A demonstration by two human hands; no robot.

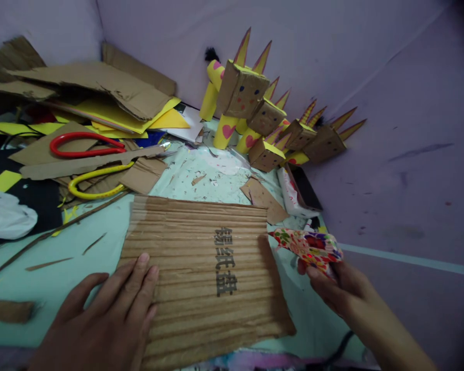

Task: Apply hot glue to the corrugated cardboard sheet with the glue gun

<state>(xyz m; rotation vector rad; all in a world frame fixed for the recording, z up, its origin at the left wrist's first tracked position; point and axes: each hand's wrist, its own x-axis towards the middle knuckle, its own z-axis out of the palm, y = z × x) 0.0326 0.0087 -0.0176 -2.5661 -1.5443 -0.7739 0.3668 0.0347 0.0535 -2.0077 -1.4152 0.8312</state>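
A sheet of ribbed cardboard (193, 268) with dark printed characters lies flat in front of me. My left hand (108, 304) rests on its left edge with the fingers stretched out. My right hand (336, 288) is wrapped around the handle of a flower-patterned hot glue gun (309, 247). A small red light glows on the gun's side. Its dark nozzle points left, close to the sheet's upper right edge; whether it touches I cannot tell.
Cardboard animal figures (243, 93) with yellow legs and pointed horns stand against the wall. Red-and-yellow-handled scissors (100, 165) lie at left before stacked cardboard scraps (100, 87). A small open box (299, 190) sits at right. Scraps litter the pale green table (193, 165).
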